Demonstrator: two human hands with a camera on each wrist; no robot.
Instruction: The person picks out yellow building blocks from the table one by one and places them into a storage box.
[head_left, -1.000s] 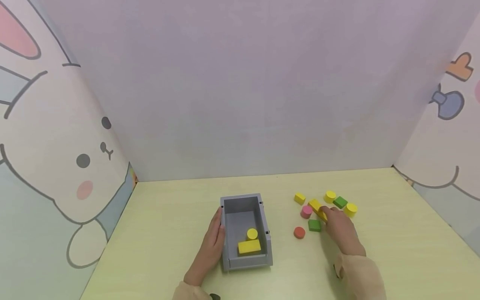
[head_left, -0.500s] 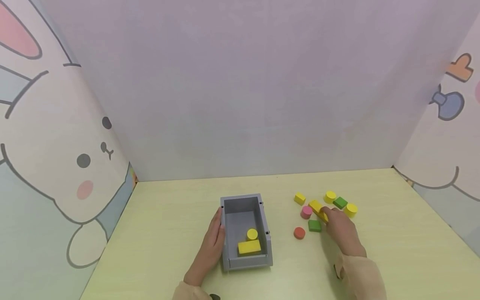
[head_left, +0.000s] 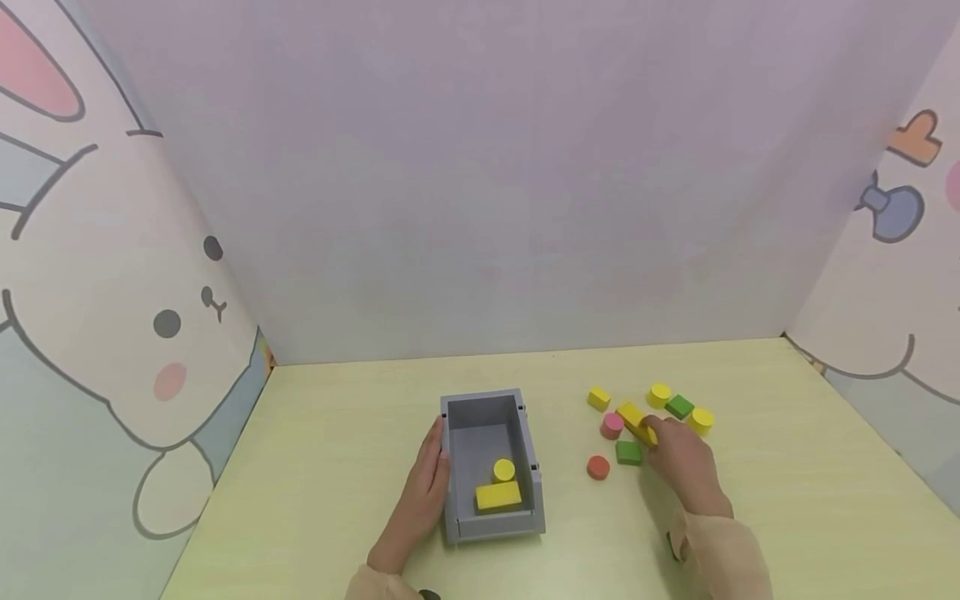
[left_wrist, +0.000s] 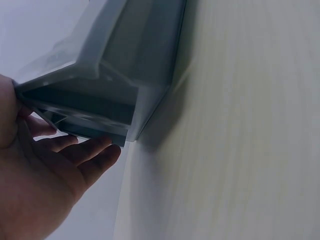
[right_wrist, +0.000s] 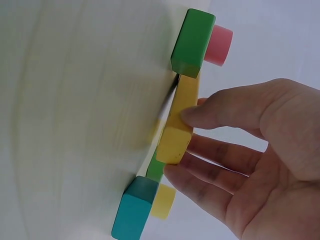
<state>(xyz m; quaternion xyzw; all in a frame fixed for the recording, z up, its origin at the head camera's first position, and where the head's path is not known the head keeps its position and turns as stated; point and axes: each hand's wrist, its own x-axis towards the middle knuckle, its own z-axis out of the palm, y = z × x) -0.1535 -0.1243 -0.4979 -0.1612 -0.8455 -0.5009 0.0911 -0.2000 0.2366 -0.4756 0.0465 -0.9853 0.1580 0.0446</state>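
In the head view my left hand (head_left: pixel 422 492) lies along the left wall of a grey open-topped box (head_left: pixel 501 524), its fingers mostly straight against that side. Inside the box are a yellow cylinder (head_left: pixel 504 471) and a yellow rectangular block (head_left: pixel 498 497). To the right, my right hand (head_left: pixel 686 462) pinches a long yellow block (head_left: pixel 632 414) by its near end. The right wrist view shows the thumb on one side of this block (right_wrist: pixel 176 142) and the fingers on the other. Beside it are a green block (head_left: pixel 628 452) and a pink cylinder (head_left: pixel 612 426).
Around the right hand lie a red disc (head_left: pixel 597 467), a small yellow block (head_left: pixel 598 398), yellow cylinders (head_left: pixel 659 395) and another green block (head_left: pixel 679 407). A teal block (right_wrist: pixel 131 212) appears only in the right wrist view. Printed panels (head_left: pixel 105 333) stand around the table (head_left: pixel 337 433).
Almost nothing differs. The right hand keeps its pinch on the long yellow block, and the left hand stays against the box; the whole head view has shifted very slightly.
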